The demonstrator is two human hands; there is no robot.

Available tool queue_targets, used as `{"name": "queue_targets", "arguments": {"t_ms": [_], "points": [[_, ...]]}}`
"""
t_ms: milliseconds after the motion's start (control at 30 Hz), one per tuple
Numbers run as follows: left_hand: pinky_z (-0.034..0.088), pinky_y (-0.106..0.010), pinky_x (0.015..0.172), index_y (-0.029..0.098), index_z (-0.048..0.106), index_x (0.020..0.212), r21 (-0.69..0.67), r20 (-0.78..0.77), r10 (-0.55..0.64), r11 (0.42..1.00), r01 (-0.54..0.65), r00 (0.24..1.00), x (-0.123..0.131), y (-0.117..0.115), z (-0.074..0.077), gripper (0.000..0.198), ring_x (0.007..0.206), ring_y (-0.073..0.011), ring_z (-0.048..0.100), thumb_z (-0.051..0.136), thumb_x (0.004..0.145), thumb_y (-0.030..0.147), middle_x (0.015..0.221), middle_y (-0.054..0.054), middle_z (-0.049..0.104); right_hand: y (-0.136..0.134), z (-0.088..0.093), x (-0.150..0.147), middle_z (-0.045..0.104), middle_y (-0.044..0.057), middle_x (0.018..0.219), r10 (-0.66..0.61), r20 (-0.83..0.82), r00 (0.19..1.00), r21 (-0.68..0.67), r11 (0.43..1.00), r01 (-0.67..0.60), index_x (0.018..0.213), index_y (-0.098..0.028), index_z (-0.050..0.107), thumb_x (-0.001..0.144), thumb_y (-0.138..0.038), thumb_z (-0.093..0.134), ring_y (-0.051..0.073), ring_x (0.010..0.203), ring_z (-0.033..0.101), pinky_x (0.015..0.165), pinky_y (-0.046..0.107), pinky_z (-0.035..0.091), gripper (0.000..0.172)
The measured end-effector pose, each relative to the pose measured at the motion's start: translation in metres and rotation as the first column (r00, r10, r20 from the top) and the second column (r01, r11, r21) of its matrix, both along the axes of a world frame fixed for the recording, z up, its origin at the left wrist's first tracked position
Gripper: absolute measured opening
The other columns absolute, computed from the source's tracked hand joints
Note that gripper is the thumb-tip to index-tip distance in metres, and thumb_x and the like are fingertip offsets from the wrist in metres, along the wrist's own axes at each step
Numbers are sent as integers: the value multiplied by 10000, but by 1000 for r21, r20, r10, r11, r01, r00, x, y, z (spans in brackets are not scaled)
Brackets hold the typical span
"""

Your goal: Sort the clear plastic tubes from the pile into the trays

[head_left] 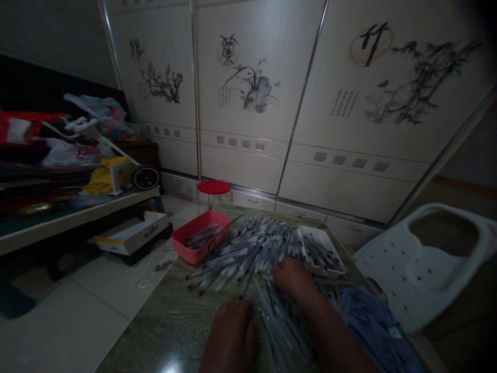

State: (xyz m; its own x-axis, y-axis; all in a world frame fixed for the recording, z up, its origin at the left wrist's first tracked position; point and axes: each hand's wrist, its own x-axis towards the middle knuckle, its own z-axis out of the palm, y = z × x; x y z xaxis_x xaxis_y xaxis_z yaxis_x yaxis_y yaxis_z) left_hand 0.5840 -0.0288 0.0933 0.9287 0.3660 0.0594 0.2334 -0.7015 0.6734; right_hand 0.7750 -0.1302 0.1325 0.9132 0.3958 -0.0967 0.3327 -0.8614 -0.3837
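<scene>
A big heap of clear-barrelled pens (pixel 260 241) with dark ends covers the middle of the table. My right hand (pixel 292 278) reaches to the near edge of that heap, fingers bent together; whatever they pinch is hidden. Closer to me, my left hand (pixel 232 331) rests low over the table with its fingers curled in, and I cannot make out what is in them. Between and below my hands lies a second bunch of clear, thin pens (pixel 281 326), partly covered by my right forearm.
A red plastic basket (pixel 182 247) with some pens stands at the left. At the right are a white tray (pixel 333 241) of dark-ended pens and a bluish cloth (pixel 373 331). Beyond the table are a white chair (pixel 392 264), a red stool (pixel 213 186) and a cluttered bench (pixel 89 207).
</scene>
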Motion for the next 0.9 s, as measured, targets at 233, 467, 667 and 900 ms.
{"name": "queue_targets", "arguments": {"t_ms": [233,467,667,900], "points": [[445,-483,1105,141,678,1315,-144,160,102,986,-79,982,-1,1,-9,423,1249,-322,625,506,950,269,1316,-177,707,-77,1,-58,734,-15,712,84,-243,966,354,935,8,891,-234,563,992,-426,320,131,468,567,469,239,385,326],[555,-360,876,192,680,1286,-913,178,189,398,90,966,11,-27,3,462,976,-241,730,692,929,486,1147,-120,778,-96,-24,-107,593,-67,558,411,-643,646,712,632,306,882,-202,595,790,-701,695,52,415,373,457,192,239,517],[481,-250,555,191,709,993,-979,195,251,-15,205,948,21,-39,0,320,565,-113,588,855,811,409,845,-42,761,-96,-38,-107,617,-7,576,458,-699,550,697,607,382,902,-155,712,733,-870,663,78,469,463,463,195,248,736],[433,-203,573,176,709,969,-991,124,320,88,101,939,25,-51,4,333,585,-86,542,848,821,440,817,-44,753,-105,-60,-109,579,-18,549,360,-589,723,706,665,244,849,-200,664,803,-939,461,109,452,450,465,227,283,768]]}}
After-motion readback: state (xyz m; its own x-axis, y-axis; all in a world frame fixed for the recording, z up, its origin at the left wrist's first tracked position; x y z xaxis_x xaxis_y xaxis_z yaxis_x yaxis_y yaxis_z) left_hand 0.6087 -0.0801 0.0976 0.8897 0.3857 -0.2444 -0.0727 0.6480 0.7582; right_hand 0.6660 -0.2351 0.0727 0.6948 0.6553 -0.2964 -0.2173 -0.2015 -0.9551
